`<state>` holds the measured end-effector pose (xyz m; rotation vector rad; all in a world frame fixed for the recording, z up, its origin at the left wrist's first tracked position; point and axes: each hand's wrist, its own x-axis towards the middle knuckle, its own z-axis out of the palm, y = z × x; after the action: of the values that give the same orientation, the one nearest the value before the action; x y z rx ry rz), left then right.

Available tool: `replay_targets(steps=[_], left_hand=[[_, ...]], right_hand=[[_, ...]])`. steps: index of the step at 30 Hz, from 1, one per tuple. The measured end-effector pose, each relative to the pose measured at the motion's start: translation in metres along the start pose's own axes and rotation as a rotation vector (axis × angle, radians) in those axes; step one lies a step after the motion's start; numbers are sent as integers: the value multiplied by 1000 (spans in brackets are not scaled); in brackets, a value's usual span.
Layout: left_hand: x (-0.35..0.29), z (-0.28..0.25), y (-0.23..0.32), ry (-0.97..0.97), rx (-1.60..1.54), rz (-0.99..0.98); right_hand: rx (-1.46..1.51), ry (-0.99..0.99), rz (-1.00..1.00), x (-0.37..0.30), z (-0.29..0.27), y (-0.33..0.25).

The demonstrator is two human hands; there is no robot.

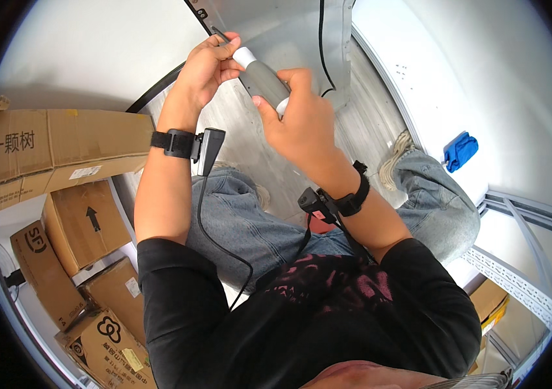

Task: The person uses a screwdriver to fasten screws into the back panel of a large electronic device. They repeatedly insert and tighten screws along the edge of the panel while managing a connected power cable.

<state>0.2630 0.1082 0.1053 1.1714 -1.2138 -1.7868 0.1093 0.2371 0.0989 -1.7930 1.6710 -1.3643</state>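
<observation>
Brown cardboard boxes (91,223) piled at the lower left of the frame, beneath a long tan cardboard carton (94,133). Next, left of centre, a black wrist strap (177,142) with a grey wedge-shaped device (210,150) attached. Above, toward the upper centre, left hand (206,70) with fingers pinched about the thin dark shaft (219,34) of a grey-and-white cylindrical power screwdriver (264,79), shaft end angled to the upper left, before a smooth silver-grey metal panel (282,32); contact there impossible to tell. Right hand (302,120) just beyond, fingers wrapped around the grey body's rear end. Farther right, a thin black cable (321,48) down the panel, then a crumpled blue bundle (461,152) near the right edge, above perforated light-grey metal shelving (513,285) at the lower right.
</observation>
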Motion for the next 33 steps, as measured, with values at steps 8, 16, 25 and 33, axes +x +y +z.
replay_targets(steps=[8, 16, 25, 33], left_hand=[[-6, -9, -5, -149, -163, 56], [-8, -1, -3, -48, -24, 13], [-15, -14, -6, -248, -95, 56], [-12, -6, -6, -159, -41, -11]], right_hand=[[-85, -173, 123, -5, 0, -20], [-14, -119, -107, -12, 10, -18], [33, -263, 174, -8, 10, -18], [8, -28, -69, -11, 19, -8]])
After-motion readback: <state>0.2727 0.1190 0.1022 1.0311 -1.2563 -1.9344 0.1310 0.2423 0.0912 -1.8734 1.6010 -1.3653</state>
